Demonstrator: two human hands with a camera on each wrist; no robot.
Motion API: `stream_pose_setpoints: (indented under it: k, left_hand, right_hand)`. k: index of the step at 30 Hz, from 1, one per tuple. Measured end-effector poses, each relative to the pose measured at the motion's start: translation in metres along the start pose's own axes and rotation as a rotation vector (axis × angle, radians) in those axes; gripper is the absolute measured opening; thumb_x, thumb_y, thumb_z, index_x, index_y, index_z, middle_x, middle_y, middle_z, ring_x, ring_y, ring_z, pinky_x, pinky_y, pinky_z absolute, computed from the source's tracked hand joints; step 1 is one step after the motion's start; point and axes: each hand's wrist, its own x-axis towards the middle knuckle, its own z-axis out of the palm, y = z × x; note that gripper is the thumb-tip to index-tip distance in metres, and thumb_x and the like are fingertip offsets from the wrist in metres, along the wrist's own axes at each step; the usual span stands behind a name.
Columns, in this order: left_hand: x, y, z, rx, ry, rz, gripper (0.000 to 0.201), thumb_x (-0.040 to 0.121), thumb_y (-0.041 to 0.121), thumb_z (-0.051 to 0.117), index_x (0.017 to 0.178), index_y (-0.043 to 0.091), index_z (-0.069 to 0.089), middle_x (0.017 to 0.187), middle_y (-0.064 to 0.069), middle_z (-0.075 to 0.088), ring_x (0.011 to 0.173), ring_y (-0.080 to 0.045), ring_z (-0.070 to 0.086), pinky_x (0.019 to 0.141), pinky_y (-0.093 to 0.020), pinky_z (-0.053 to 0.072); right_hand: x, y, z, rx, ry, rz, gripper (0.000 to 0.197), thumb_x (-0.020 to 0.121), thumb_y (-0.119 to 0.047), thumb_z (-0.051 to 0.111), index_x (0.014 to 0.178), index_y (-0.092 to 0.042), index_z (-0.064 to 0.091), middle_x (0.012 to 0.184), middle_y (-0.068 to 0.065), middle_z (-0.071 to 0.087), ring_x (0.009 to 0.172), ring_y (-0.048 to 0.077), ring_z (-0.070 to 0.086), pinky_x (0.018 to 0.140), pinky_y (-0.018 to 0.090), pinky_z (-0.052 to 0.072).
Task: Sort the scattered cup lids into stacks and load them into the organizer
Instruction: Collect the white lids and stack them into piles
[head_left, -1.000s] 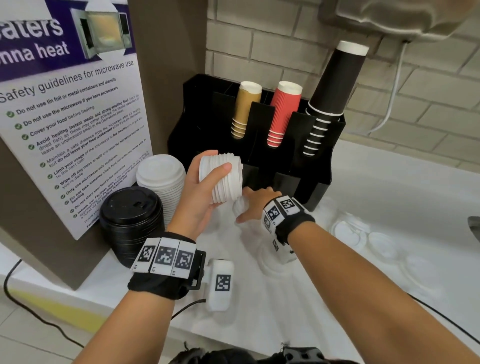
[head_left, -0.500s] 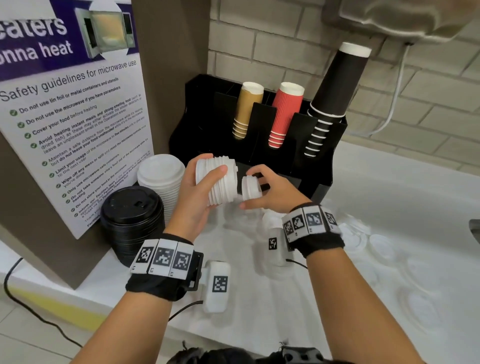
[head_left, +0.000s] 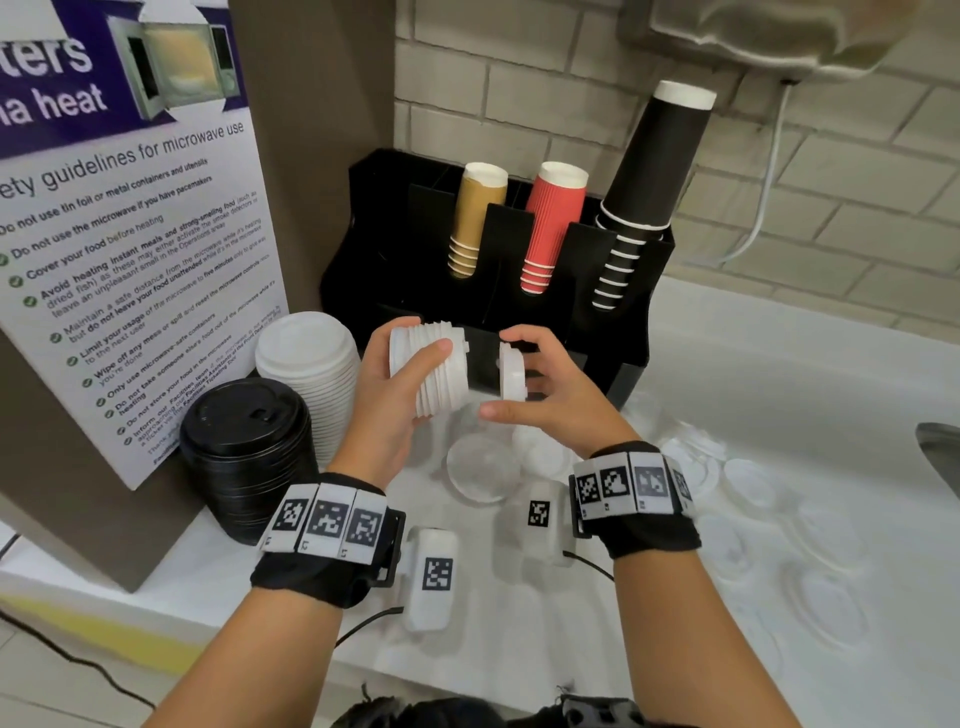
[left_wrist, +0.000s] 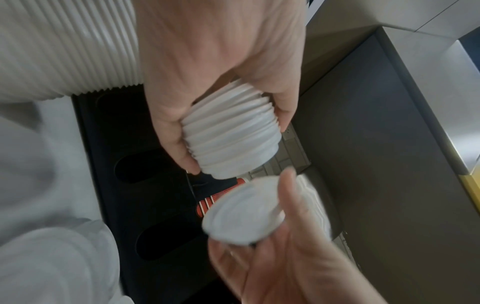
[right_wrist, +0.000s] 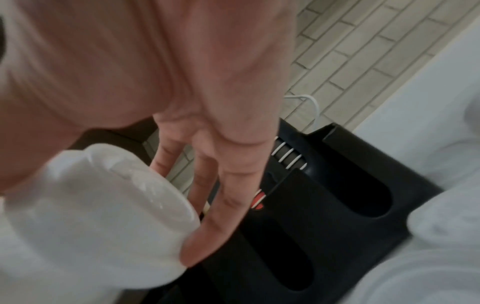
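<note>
Lid stack (head_left: 428, 371) left of single lid (head_left: 511, 371).

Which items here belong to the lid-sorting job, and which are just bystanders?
Job:
- lid stack in left hand
- loose lid in right hand
- scattered lids
- white pile, black pile
- organizer

Bystanders:
- paper cups
- microwave poster
- cable

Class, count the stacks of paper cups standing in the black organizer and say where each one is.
3. In the organizer, the tan cup stack is leftmost, the red cup stack is in the middle, and the tall black cup stack is rightmost. Compartments behind may hide more.
</note>
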Motion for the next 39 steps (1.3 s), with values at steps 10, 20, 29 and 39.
stream_pose_setpoints:
  k: [10,20,29,39]
  left_hand:
    - [-0.005,-0.001,0.006,-0.008,-0.08,-0.011,0.041,0.084,0.018,0.068,0.121,0.025,0.054,0.114,-0.001,0.06,0.101,-0.017,0.064,0.065,-0.029,0.056]
    - [-0.008,-0.003,0.006,-0.009,-0.159,-0.073,0.054,0.07,0.026,0.081,0.117,0.033,0.056,0.116,-0.001,0.06,0.104,-0.02,0.065,0.07,-0.038,0.06]
    - [-0.009,0.001,0.007,-0.084,-0.085,-0.031,0.06,0.062,0.026,0.08,0.115,0.032,0.053,0.117,0.002,0.058,0.108,-0.019,0.059,0.069,-0.035,0.058]
    - [-0.012,0.003,-0.001,-0.065,-0.063,0.004,0.056,0.063,0.028,0.075,0.114,0.033,0.053,0.113,0.007,0.057,0.106,-0.015,0.057,0.07,-0.032,0.058]
  right_hand:
    - [0.0,-0.02,0.02,0.078,0.039,-0.106,0.07,0.066,-0.021,0.087,0.123,-0.029,0.047,0.12,-0.003,0.06,0.11,0.012,0.06,0.09,0.04,0.055]
    - [-0.004,-0.027,0.016,-0.05,0.025,-0.176,0.074,0.061,-0.026,0.089,0.123,-0.033,0.05,0.118,-0.016,0.057,0.11,0.002,0.055,0.085,0.026,0.054]
    - [0.003,-0.017,0.01,0.124,0.096,0.035,0.036,0.091,-0.04,0.059,0.125,-0.032,0.05,0.119,-0.007,0.058,0.112,0.013,0.059,0.085,0.027,0.054]
    - [0.023,0.013,0.041,-1.164,-0.289,0.198,0.048,0.083,-0.011,0.065,0.127,-0.015,0.046,0.118,0.01,0.056,0.108,0.027,0.054,0.087,0.038,0.051]
